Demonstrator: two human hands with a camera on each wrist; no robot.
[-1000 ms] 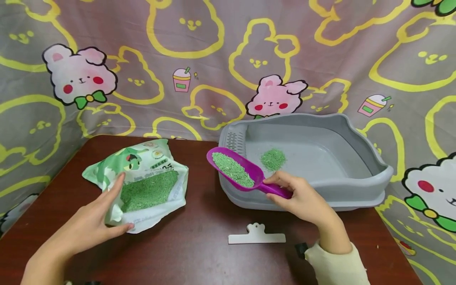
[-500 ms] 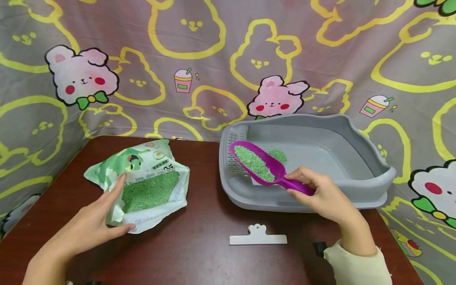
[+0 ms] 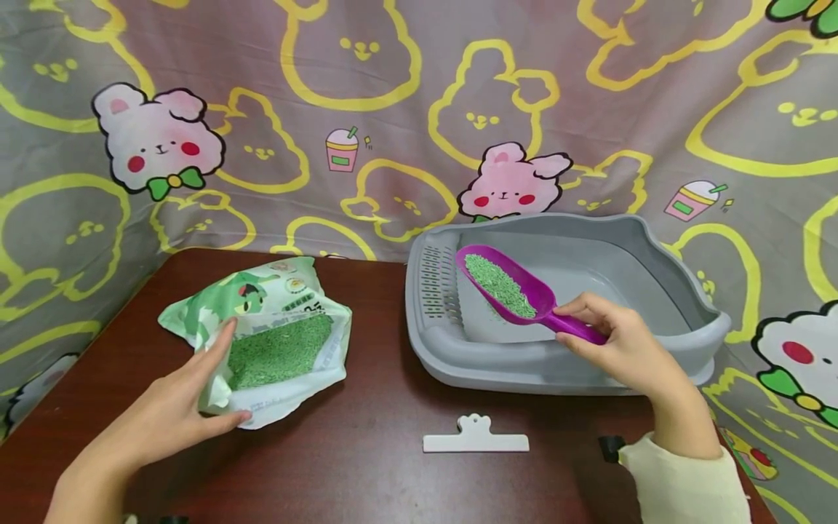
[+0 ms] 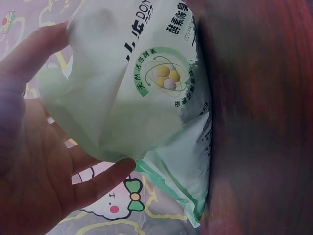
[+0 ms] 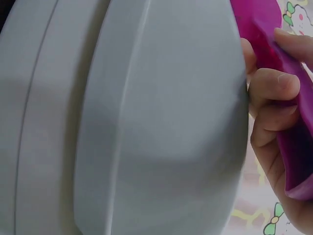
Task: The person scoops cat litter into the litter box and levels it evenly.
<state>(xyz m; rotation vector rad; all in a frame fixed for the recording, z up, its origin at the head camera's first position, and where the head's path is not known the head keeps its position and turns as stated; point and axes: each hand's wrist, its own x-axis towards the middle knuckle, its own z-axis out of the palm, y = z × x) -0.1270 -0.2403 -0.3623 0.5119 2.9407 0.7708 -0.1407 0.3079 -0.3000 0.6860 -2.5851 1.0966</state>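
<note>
In the head view my right hand (image 3: 618,338) grips the handle of a purple scoop (image 3: 540,291), held over the left part of a grey litter box (image 3: 511,375). Green litter pellets (image 3: 500,285) lie heaped in the scoop. The right wrist view shows fingers (image 5: 274,85) curled round the purple handle, beside the box's outer wall. At the left, my left hand (image 3: 164,400) spreads its thumb and fingers against the side of an opened litter bag (image 3: 262,411). Its mouth faces me, showing more green litter (image 3: 281,353). Close up, thumb and fingertips touch the bag's pale surface (image 4: 107,98).
A white clip (image 3: 476,435) lies on the dark wooden table (image 3: 366,407), in front of the box. Slots pierce the grate (image 3: 437,284) at the box's left end. A patterned curtain (image 3: 393,73) hangs behind the table.
My right hand has carried the loaded scoop right and slightly back, from the box's left edge to over its inside. The scoop now covers most of the litter pile there. The left hand stays against the bag.
</note>
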